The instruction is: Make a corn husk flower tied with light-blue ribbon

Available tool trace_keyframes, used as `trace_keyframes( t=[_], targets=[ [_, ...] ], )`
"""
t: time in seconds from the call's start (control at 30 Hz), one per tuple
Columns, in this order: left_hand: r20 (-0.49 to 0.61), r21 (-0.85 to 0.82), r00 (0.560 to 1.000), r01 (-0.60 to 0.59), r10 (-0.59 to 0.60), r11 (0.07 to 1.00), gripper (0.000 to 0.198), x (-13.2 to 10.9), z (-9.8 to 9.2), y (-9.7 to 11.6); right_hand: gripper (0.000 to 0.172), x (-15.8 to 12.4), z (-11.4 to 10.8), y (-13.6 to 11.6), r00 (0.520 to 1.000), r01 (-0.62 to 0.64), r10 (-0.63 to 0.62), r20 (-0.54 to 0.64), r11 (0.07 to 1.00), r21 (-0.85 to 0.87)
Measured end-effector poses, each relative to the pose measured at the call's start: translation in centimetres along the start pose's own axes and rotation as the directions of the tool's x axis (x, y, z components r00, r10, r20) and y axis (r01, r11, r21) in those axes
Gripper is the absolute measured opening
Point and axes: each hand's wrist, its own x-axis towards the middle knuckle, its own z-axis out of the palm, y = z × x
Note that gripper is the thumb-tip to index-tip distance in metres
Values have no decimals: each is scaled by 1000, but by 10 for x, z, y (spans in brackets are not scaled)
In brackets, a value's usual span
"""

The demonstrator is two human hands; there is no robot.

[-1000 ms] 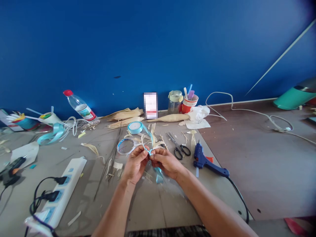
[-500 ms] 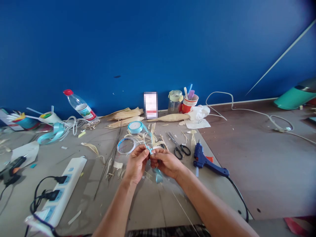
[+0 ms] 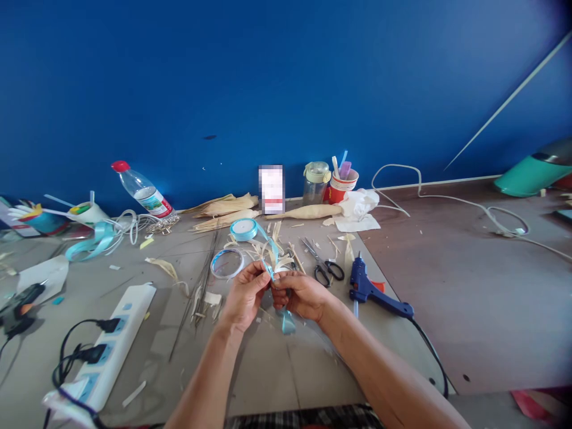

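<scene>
My left hand and my right hand meet over the middle of the table, fingertips pinched on a light blue ribbon. Its loose end hangs below my right fingers, and a strand runs up toward the ribbon spool behind. Pale dried husk strips stand just beyond my fingertips; whether they are held too, I cannot tell. Left of the hands lies a roll of clear tape. Black-handled scissors rest to the right, beside a blue glue gun.
A white power strip with black plugs lies front left, near a dark glue gun. Thin wires lie left of my hands. Along the blue wall stand a tilted bottle, a phone, a jar and paper cups.
My hands keep nearly the same place, still pinching the ribbon. The ribbon between my fingertips lies straighter than before. The whole view has shifted very slightly.
</scene>
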Motion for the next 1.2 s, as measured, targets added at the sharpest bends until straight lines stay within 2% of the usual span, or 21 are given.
trace_keyframes(
  t=[0.3, 0.5, 0.77, 0.87, 0.97, 1.1, 1.2],
  targets=[
    [49, -4, 999, 21, -21, 1000, 16, -1, -4, 5, 28, -2, -4, 0, 991, -83, 79, 112, 996, 30],
    [55, -4, 998, -4, 4, 1000, 15, 0, -6, 7, 29, -2, -5, 0, 978, -115, 106, 179, 993, 38],
    [120, 18, 993, -14, 12, 1000, 15, -1, -7, 6, 27, -4, -4, -1, 949, -185, 159, 274, 980, 72],
    [129, 22, 991, -34, 31, 999, 15, -1, -6, 7, 25, -6, -2, -1, 961, -142, 123, 248, 988, 59],
    [142, 6, 990, -24, 23, 1000, 14, -1, -5, 8, 23, -9, 3, -2, 984, -41, 45, 170, 999, -26],
    [71, -5, 997, -30, 30, 1000, 11, -1, -5, 10, 26, -14, 8, -7, 998, 60, -64, -4, 961, -271],
    [9, -6, 999, -43, 43, 999, 13, -1, -5, 11, 25, -18, 8, -11, 992, 95, -124, -25, 863, -496]
  ],
)
